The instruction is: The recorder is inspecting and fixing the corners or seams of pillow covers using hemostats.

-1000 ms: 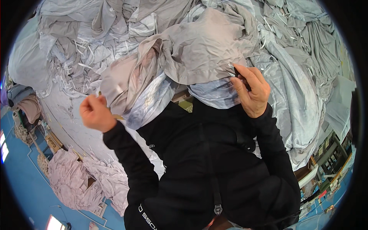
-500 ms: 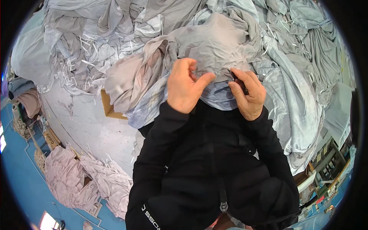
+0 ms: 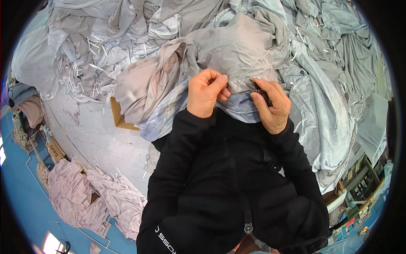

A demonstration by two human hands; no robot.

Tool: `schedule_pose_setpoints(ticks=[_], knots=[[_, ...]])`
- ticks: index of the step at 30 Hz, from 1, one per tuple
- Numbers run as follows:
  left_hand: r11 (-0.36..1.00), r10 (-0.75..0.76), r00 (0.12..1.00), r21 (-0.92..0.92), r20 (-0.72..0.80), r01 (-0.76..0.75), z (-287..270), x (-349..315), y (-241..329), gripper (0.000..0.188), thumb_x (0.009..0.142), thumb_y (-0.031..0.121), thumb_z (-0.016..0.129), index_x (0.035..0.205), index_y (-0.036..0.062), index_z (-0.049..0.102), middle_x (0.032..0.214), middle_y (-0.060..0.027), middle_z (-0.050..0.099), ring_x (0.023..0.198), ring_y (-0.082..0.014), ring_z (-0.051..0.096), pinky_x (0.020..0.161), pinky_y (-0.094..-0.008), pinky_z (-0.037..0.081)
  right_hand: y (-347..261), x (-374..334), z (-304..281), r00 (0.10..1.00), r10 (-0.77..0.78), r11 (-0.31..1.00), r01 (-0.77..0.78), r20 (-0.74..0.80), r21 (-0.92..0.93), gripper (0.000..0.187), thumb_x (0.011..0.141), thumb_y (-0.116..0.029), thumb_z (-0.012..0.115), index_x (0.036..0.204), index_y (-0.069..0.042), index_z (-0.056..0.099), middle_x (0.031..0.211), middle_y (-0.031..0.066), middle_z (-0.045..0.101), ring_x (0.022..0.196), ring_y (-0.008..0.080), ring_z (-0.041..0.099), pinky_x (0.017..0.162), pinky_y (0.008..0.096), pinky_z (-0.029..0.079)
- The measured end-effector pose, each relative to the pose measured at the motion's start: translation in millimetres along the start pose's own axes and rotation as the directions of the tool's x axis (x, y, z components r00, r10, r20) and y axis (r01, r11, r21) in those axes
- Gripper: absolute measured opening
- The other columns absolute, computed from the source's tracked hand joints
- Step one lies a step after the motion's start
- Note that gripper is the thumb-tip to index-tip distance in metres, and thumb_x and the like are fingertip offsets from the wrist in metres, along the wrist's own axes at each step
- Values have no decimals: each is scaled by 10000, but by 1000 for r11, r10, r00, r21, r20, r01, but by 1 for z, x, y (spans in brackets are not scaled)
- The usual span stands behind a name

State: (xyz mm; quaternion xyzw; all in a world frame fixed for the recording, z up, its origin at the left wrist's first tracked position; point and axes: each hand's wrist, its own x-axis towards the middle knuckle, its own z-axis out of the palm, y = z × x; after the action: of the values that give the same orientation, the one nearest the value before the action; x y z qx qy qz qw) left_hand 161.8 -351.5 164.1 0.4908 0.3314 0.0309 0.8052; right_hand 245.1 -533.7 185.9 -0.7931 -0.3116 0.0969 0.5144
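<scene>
A heap of thin grey cloth [image 3: 241,44] lies in front of me, its nearest folds bluish and reaching down to my lap. Just over those folds, my left hand [image 3: 206,92] is closed, thumb and forefinger pressed together. Whatever is in that pinch, perhaps a bit of cloth or thread, is too small to make out. To its right, my right hand [image 3: 274,106] curls around a small black tool [image 3: 263,92] that looks like thread snips. Its tip points up toward the grey cloth; the fingers and palm hide much of it.
More grey cloth [image 3: 84,21] with white ties covers the far side and the right. A cardboard box edge [image 3: 120,114] shows beside a pale worn tabletop [image 3: 97,135]. Pinkish cloth [image 3: 72,190] is piled at lower left over a blue floor [image 3: 29,224]. Shelving [image 3: 361,182] stands at right.
My left thumb and fingers, apart before, have come together in a pinch. The right hand has shifted slightly left, keeping the black tool.
</scene>
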Motion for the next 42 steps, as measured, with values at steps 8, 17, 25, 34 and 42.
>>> schedule_pose_setpoints(ticks=[8,17,25,34,42], knots=[[992,57,998,-115,-14,-58,-7,-10,-6,143,980,100,595,867,16,572,734,-48,623,579,-85,574,515,-219,454,-4,3,2,999,-16,999,18,47,-36,354,797,-4,763,1143,-13,691,869,83,630,696,162,596,626,261,471],[969,243,968,71,-58,-239,9,-24,-3,125,996,110,577,918,17,547,710,-25,593,585,-65,542,536,-208,453,-23,20,11,968,-202,927,238,150,-290,336,763,-17,784,1088,-20,698,878,100,656,703,248,655,589,334,511],[962,266,962,74,-55,-262,9,-26,-5,118,996,97,574,914,17,545,707,-26,591,580,-63,540,530,-207,451,-19,20,16,969,-207,935,236,133,-263,324,764,-16,782,1078,-28,701,857,89,653,693,246,649,583,337,507],[957,280,958,92,-61,-274,11,-27,-6,123,999,96,567,909,19,537,709,-27,589,572,-60,537,529,-206,454,-16,21,18,965,-239,930,259,106,-261,318,759,-17,785,1067,-38,707,839,80,651,680,236,643,573,335,504],[964,265,961,36,-74,-263,9,-25,-10,119,1002,93,563,917,20,525,772,-40,595,598,-64,547,535,-208,465,-18,20,14,963,-243,929,266,121,-257,300,747,-30,794,1037,-42,720,823,75,641,673,235,637,568,334,499]])
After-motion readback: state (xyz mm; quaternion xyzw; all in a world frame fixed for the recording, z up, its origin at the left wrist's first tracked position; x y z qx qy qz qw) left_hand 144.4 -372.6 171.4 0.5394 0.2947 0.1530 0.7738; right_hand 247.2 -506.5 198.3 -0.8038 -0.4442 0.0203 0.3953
